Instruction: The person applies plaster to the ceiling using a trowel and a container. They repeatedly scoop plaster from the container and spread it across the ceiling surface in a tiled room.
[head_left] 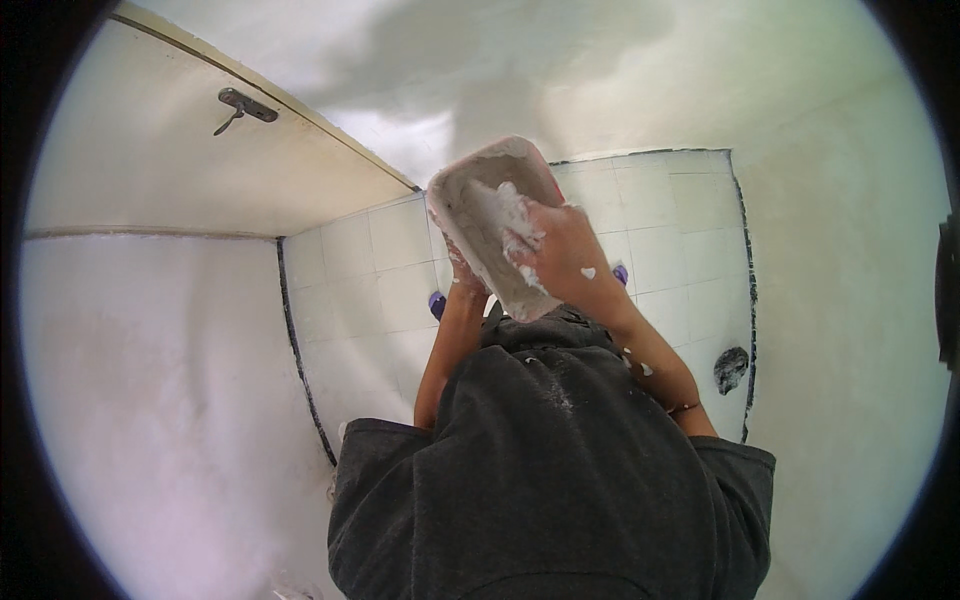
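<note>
A rectangular tray [436, 196] with a pinkish rim and grey-smeared inside is held up in front of my body, tilted. White plaster-like paste [510, 208] lies in it, heaped near the middle. My left hand [466, 270] grips the tray from its left side and underneath, most of its fingers hidden behind it. My right hand [560, 250] reaches over the right edge into the tray, its fingers curled and coated with paste. Whatever those fingers hold, if anything, is hidden. Blobs of paste stick to my right wrist and forearm.
Pale walls close in around a light tiled floor [655, 245] edged with dark strips. A door with a metal handle [246, 106] is at the upper left. Purple footwear [437, 304] shows below the tray. A dark, white-flecked lump [731, 370] lies on the floor at right.
</note>
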